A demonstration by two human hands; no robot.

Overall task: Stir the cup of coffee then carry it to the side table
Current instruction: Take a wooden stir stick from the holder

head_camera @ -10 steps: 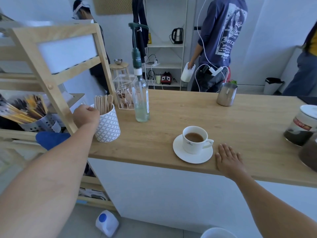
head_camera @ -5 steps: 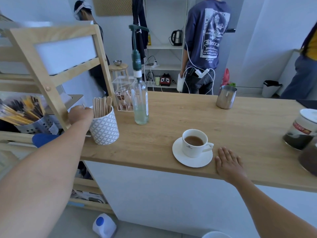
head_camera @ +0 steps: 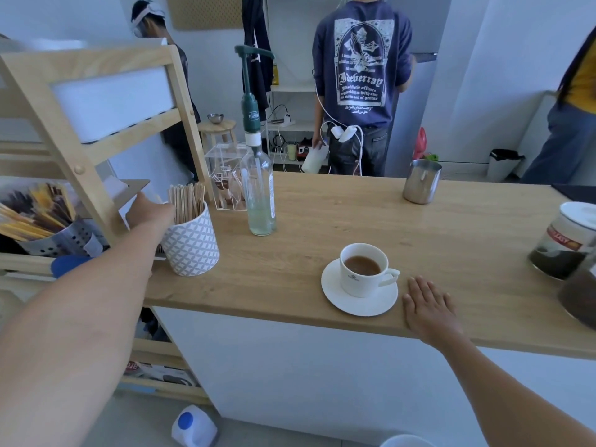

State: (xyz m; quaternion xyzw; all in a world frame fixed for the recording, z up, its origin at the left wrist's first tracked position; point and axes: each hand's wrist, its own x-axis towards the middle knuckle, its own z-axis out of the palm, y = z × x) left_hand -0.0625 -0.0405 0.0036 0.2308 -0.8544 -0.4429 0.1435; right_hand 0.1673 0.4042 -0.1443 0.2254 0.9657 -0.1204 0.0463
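Observation:
A white cup of coffee point(head_camera: 363, 269) stands on a white saucer point(head_camera: 335, 295) near the front edge of the wooden counter point(head_camera: 338, 217). My right hand point(head_camera: 427, 306) lies flat on the counter just right of the saucer, fingers apart, holding nothing. At the counter's left end stands a white patterned holder point(head_camera: 192, 250) full of wooden stir sticks point(head_camera: 187, 201). My left hand point(head_camera: 148, 212) is at that holder's left rim, its fingertips against the sticks; whether they grip one is hidden.
A glass bottle with a green pump point(head_camera: 258, 195) and a clear box point(head_camera: 225, 179) stand behind the holder. A steel pitcher point(head_camera: 422, 181) sits at the back, coffee jars point(head_camera: 564, 243) at the right. A wooden shelf frame point(head_camera: 64, 130) crowds the left. Several people stand beyond the counter.
My left hand has shifted from the holder's near rim up to the sticks. The person in the blue shirt has stepped left. My right hand and the cup stay put.

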